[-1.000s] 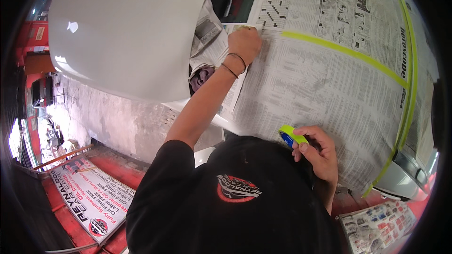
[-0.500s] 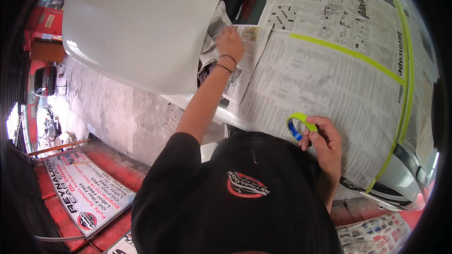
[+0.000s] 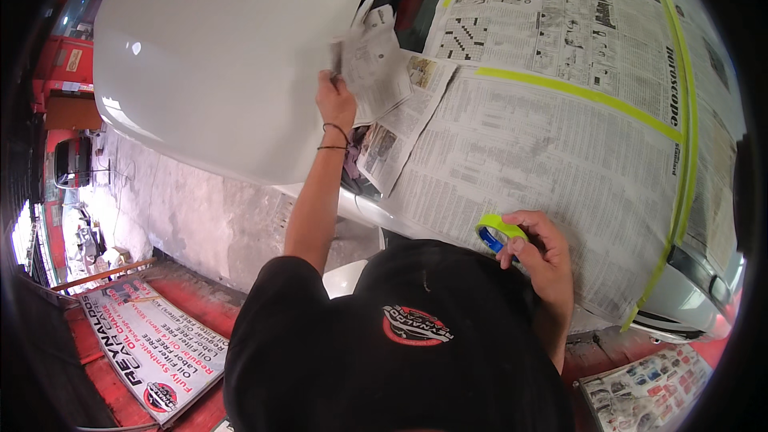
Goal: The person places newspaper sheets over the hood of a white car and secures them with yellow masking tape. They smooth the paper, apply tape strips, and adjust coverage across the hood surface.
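My left hand [image 3: 336, 102] is closed on the edge of some loose newspaper [image 3: 374, 72], which is lifted and slightly blurred beside the white car hood. Beneath it, another newspaper sheet [image 3: 408, 124] lies at the base of the windshield, with some purplish cloth [image 3: 353, 158] poking out by my wrist. Close to my body, my right hand [image 3: 548, 252] pinches a roll of bright yellow-green masking tape [image 3: 490, 222] with a blue inner core. The roll is over the large newspaper covering [image 3: 512, 160] on the car, whose sheets are joined by a yellow-green tape strip [image 3: 592, 96].
The white hood [image 3: 216, 56] spreads to the left, above a worn concrete floor [image 3: 200, 192]. A printed sign board [image 3: 148, 344] leans at the lower left, and another board [image 3: 648, 388] is at the lower right. A lamp [image 3: 704, 280] shows at the car's right end.
My left hand has moved left toward the hood, raising the loose newspaper from the windshield base. My right hand has shifted slightly left and down, still with the tape roll.
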`<state>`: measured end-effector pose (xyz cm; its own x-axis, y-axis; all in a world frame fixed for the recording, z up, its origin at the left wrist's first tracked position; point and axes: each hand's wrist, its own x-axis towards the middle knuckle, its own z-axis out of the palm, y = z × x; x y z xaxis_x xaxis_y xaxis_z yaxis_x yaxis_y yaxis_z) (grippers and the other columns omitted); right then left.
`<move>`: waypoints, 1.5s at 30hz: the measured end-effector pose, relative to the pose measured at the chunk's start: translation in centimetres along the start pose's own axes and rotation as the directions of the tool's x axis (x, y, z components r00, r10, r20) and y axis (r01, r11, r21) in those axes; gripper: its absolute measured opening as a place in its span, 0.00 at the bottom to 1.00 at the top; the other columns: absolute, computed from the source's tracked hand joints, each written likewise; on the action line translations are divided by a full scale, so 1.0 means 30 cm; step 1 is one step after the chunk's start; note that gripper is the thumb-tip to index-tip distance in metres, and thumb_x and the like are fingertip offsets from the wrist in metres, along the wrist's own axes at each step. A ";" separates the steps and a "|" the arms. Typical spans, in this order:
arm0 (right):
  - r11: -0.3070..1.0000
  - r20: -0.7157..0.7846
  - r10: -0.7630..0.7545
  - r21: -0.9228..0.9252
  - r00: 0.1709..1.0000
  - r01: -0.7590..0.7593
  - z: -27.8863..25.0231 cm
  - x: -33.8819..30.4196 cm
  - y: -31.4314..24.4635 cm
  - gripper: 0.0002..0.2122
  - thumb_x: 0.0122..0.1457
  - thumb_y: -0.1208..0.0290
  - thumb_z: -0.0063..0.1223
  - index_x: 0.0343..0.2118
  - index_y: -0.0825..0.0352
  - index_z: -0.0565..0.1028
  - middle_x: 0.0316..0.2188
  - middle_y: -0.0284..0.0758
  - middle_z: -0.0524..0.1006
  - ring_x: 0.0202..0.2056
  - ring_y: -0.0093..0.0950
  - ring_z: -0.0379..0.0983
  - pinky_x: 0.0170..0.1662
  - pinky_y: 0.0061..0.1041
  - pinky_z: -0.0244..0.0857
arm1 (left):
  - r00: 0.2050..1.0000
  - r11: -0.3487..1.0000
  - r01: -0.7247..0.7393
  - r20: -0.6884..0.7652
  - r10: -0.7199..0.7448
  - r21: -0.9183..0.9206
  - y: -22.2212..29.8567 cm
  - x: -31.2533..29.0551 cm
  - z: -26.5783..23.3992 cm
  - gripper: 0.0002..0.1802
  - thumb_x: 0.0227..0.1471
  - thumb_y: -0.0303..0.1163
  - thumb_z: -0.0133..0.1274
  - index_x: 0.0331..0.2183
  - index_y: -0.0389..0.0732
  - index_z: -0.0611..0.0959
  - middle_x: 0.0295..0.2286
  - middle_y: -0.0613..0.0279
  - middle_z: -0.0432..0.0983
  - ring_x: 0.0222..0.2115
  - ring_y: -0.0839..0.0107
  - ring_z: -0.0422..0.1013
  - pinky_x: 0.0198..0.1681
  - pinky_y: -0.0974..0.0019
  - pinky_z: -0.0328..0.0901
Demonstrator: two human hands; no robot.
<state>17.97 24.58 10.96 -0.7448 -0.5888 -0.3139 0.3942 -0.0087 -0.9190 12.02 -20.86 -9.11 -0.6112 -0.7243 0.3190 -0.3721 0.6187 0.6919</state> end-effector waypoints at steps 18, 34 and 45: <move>0.996 -0.049 0.015 -0.083 0.999 -0.019 -0.003 0.013 -0.002 0.11 0.66 0.74 0.53 0.49 0.71 0.78 0.26 0.34 0.77 0.25 0.23 0.74 0.37 0.27 0.73 | 0.979 0.753 0.157 0.002 -0.203 -0.639 -0.168 -0.178 -0.112 0.08 0.67 0.30 0.58 0.38 0.35 0.79 0.33 0.69 0.76 0.35 0.79 0.67 0.42 0.72 0.65; 0.995 -0.090 -0.080 -0.062 0.993 0.074 -0.036 0.030 0.034 0.13 0.71 0.70 0.50 0.52 0.72 0.76 0.38 0.37 0.76 0.24 0.21 0.72 0.31 0.22 0.69 | 0.982 0.130 0.144 0.158 0.107 -0.981 0.390 -0.038 -0.505 0.19 0.71 0.29 0.50 0.60 0.39 0.76 0.52 0.63 0.79 0.53 0.71 0.74 0.57 0.63 0.70; 0.912 -0.309 -0.367 0.065 0.878 0.404 0.036 0.057 -0.069 0.36 0.63 0.58 0.64 0.69 0.69 0.63 0.56 0.40 0.73 0.40 0.23 0.67 0.46 0.23 0.61 | 0.361 0.009 0.842 0.576 0.733 -0.540 0.699 -0.548 -0.472 0.21 0.66 0.36 0.57 0.55 0.32 0.79 0.48 0.63 0.77 0.50 0.73 0.71 0.56 0.66 0.64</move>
<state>16.46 22.73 12.58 -0.9644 -0.2640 -0.0121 0.0935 -0.2981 -0.9499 24.15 -0.28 9.35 -0.8959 0.3673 0.2499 -0.1406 -0.7680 0.6248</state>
